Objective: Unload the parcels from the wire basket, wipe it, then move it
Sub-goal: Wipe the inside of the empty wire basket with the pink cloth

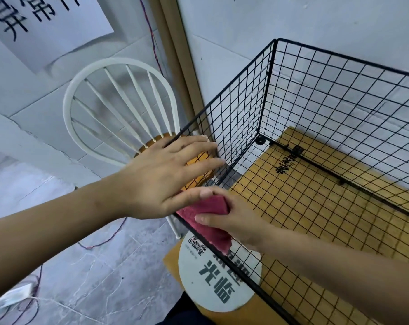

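Red cloth [210, 207] sits clamped in our right hand [234, 221] on the left rim of the empty wire basket [222, 90] filling the frame's right, our left hand [166, 174] bracing it flat, fingers spread; hard wiping, we judge, could skid it or unclip panels.

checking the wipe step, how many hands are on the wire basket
2. The left hand lies with straight fingers against the left wall of the wire basket; the right hand grips a red cloth at its near rim.
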